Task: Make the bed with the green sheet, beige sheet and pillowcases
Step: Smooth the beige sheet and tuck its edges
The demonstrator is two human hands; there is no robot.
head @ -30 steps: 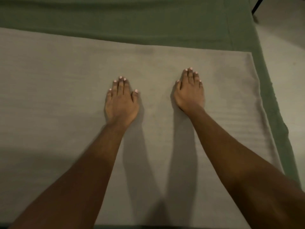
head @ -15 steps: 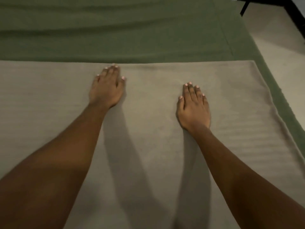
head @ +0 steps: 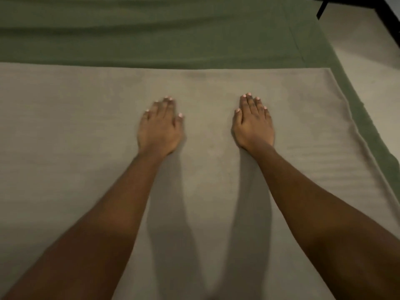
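Sheet (head: 65,148), beige, under left hand (head: 160,128), right hand (head: 253,126)

2 hands (head: 160,131) (head: 253,126), 1 beige sheet (head: 75,137), 1 green sheet (head: 151,35).

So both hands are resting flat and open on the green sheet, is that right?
Not quite. The head view shows the left hand and the right hand resting flat and open on the beige sheet, not the green one. The green sheet lies beyond them, untouched.
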